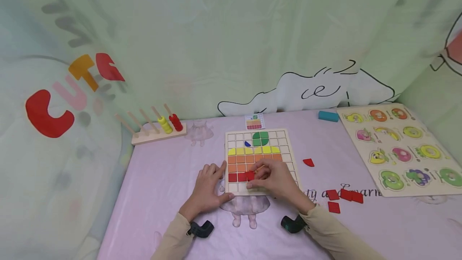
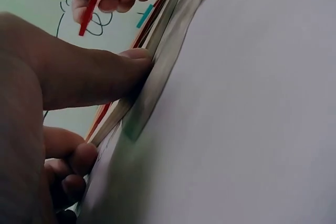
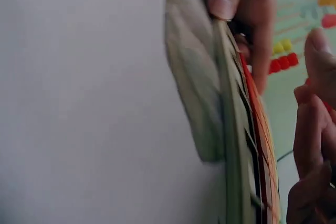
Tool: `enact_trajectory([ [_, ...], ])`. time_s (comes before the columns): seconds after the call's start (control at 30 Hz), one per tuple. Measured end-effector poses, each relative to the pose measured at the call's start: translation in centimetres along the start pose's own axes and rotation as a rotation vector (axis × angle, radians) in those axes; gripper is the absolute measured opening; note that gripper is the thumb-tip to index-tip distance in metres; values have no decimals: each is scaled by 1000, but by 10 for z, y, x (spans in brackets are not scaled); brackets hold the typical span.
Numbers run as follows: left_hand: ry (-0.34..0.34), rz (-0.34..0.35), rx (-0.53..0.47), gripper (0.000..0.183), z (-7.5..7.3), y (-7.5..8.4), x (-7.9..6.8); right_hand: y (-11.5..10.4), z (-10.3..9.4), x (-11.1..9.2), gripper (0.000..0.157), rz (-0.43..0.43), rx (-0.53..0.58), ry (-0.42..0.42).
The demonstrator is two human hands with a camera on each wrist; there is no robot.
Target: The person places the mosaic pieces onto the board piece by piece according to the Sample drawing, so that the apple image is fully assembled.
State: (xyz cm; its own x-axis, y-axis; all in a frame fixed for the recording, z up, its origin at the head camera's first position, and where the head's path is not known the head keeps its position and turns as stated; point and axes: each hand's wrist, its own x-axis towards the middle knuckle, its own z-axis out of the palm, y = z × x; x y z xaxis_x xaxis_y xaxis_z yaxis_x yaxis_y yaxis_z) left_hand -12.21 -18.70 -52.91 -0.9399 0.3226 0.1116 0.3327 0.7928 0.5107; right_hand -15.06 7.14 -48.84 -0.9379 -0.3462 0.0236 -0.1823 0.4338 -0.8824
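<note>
A wooden grid board (image 1: 249,189) lies on the pink cloth, with green, blue, yellow, orange and red tiles in its cells. My right hand (image 1: 276,177) pinches a red tile (image 2: 89,14) between thumb and fingers. In the head view this tile overlaps the right end of the board's red row (image 1: 232,177). My left hand (image 1: 207,189) rests at the near left corner of the board, its thumb along the near edge and its forefinger against the left side. In the left wrist view the left thumb (image 2: 105,72) touches the board's edge.
A small picture card (image 1: 254,121) lies behind the board. Several loose red tiles (image 1: 333,207) and a red curved piece (image 1: 308,162) lie to the right. A fruit puzzle board (image 1: 388,179) and a teal block (image 1: 328,116) are farther right. A peg rack with beads (image 1: 159,133) stands back left.
</note>
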Motion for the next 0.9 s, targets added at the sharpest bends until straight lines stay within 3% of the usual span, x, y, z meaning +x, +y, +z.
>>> enact_trajectory([
  [0.13,-29,16,-35,94,-4,-4,0,-13,20,5,41,-55,-159,-46],
  [0.23,-35,27,-80,93,-6,-6,0,-19,31,9,42,-70,-314,-37],
  [0.33,-38,31,-108,93,-7,-7,0,-23,39,12,43,-72,-400,-33],
  [0.6,0,55,-106,92,-3,-10,1,-26,40,15,37,-88,-379,-91],
  [0.9,-8,22,-109,94,-6,-6,0,-23,40,17,18,-159,-366,-72],
])
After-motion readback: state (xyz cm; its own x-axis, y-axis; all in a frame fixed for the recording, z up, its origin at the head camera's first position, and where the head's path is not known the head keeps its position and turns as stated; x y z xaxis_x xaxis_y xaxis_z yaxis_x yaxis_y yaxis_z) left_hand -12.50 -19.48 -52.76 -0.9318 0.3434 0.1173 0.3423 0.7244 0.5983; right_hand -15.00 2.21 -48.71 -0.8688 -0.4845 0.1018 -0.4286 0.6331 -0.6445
